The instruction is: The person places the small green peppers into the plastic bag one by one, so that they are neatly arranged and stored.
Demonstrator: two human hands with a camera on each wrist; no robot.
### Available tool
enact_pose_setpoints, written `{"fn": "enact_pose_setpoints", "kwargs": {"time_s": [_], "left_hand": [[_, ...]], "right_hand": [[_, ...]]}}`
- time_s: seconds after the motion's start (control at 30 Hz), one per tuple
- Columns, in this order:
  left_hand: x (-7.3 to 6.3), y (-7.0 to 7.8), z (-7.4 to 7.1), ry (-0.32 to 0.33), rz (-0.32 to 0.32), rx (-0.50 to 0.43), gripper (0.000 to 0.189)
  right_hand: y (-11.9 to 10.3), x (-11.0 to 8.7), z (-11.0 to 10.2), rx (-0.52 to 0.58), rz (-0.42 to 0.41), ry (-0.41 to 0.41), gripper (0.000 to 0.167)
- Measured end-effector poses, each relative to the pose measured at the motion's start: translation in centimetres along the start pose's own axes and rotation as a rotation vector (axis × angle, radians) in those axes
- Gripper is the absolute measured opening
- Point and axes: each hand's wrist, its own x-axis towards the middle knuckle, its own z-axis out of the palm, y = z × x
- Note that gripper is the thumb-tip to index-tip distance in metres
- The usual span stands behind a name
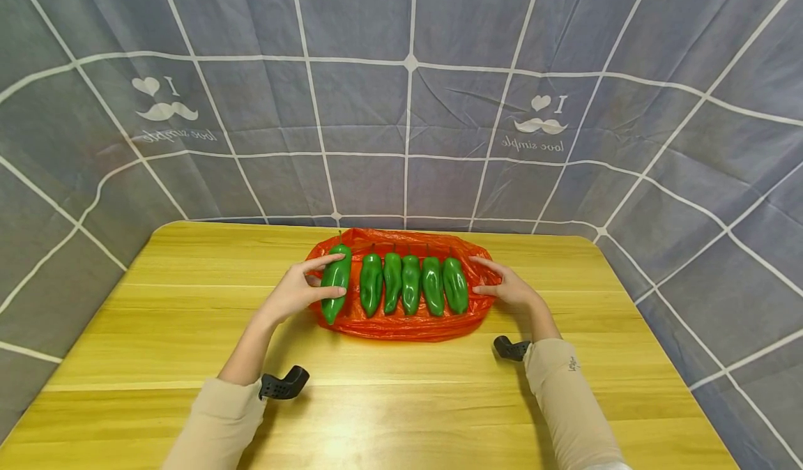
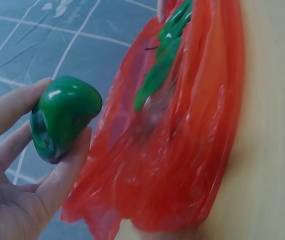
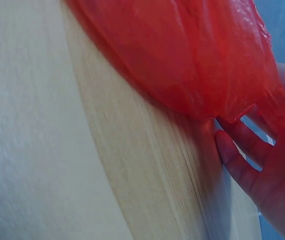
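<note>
My left hand grips a long green pepper between thumb and fingers, over the left end of a spread red plastic bag. The left wrist view shows this pepper end-on, held apart from the bag. Several more green peppers lie side by side in a row on the bag, stems toward the back. At the bag's right end, my right hand holds the edge. In the right wrist view, red film runs between thumb and fingers; some fingertips are hidden behind it.
The bag lies near the back of a wooden table. A grey curtain with white grid lines hangs behind and at both sides. Black wrist devices stick out from both cuffs.
</note>
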Motion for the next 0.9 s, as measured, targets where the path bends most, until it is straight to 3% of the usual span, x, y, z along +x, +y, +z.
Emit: {"fn": "enact_pose_setpoints", "kwargs": {"time_s": [0.4,0.6,0.7,0.9], "left_hand": [[1.3,0.3,1.7,-0.022,-0.02,0.1,0.061],[2.0,0.4,2.2,-0.012,-0.018,0.196,0.058],[2.4,0.6,2.4,0.008,-0.049,0.224,0.056],[3.3,0.6,2.8,0.016,-0.135,0.172,0.055]], "right_hand": [[0.0,-0.1,0.0,-0.005,0.014,-0.002,0.065],[-0.1,-0.1,0.0,-0.002,0.023,-0.001,0.064],[0.0,0.0,0.0,0.009,0.027,-0.001,0.064],[3.3,1.0,-0.1,0.002,0.013,0.018,0.067]]}}
